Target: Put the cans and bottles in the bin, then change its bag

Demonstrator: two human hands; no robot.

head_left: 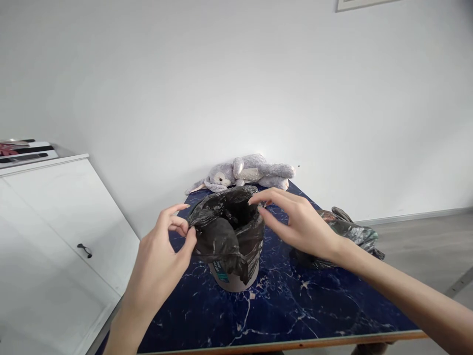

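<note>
A grey bin with a teal label stands upright on the table, lined with a black bin bag. The bag's mouth gapes upward, and its edge hangs in loose folds over the front of the bin. At the left side of the rim, my left hand pinches the bag's edge between thumb and curled fingers. My right hand reaches across from the right, with thumb and fingertips closed around the bag's edge on that side. The inside of the bin is dark and hidden by the plastic.
The table has a dark blue marbled top. A grey plush rabbit lies at its far end against the wall. Behind my right forearm sits a crumpled black plastic bag. A white cabinet stands left.
</note>
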